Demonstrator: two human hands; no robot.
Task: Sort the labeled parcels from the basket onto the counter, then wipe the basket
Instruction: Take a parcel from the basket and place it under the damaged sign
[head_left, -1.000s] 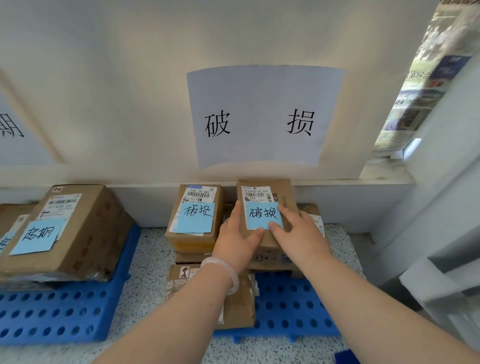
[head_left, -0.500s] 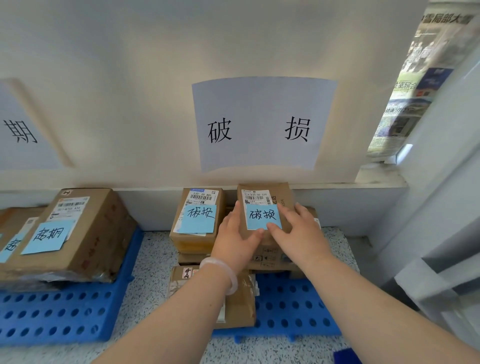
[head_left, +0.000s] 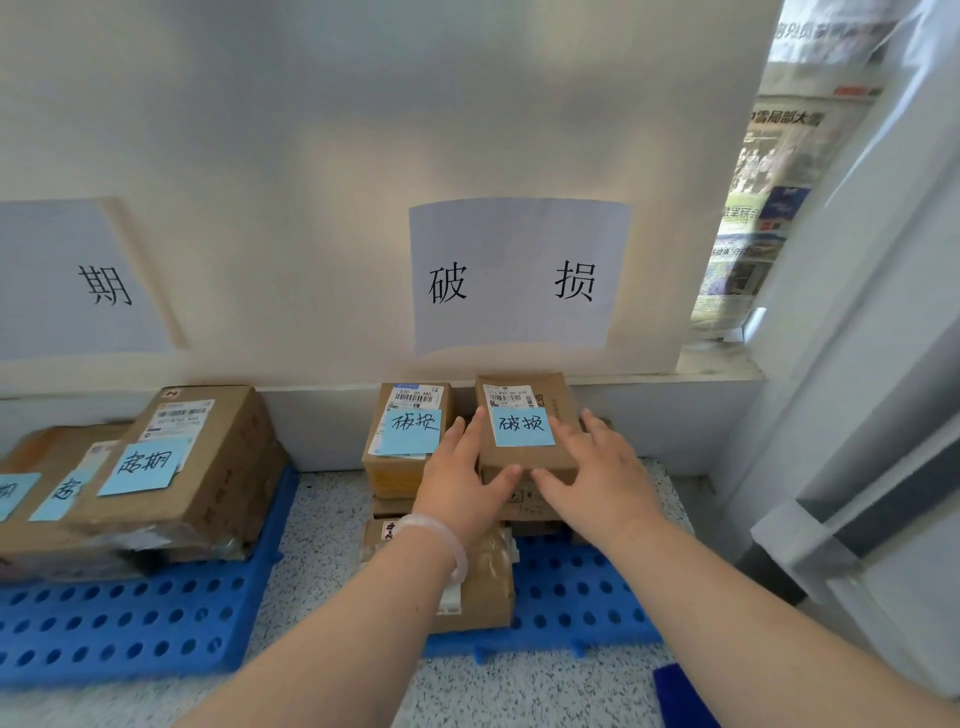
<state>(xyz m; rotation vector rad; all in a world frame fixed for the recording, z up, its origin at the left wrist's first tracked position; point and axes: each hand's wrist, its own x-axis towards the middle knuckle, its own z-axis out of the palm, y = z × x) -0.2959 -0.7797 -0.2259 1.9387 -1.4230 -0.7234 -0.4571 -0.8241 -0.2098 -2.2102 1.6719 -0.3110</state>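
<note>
A small brown parcel (head_left: 524, 457) with a blue handwritten note lies on top of a stack of parcels on the right blue pallet (head_left: 571, 592), against the wall. My left hand (head_left: 457, 483) lies along the parcel's left side, fingers straight, thumb at its front edge. My right hand (head_left: 597, 467) rests on its right side with spread fingers, thumb also at the front edge. A second noted parcel (head_left: 405, 441) sits just to the left on the same stack. The basket is out of view.
A paper sign (head_left: 519, 275) hangs on the wall above the stack. Left of it, larger noted parcels (head_left: 197, 467) lie on another blue pallet (head_left: 130, 623) under a second sign (head_left: 78, 280). Speckled counter (head_left: 322, 519) shows between pallets. A white frame (head_left: 857, 415) stands right.
Both thumbs have slid back off the blue note to the parcel's front edge, and my fingers have straightened. The parcel stays on the stack.
</note>
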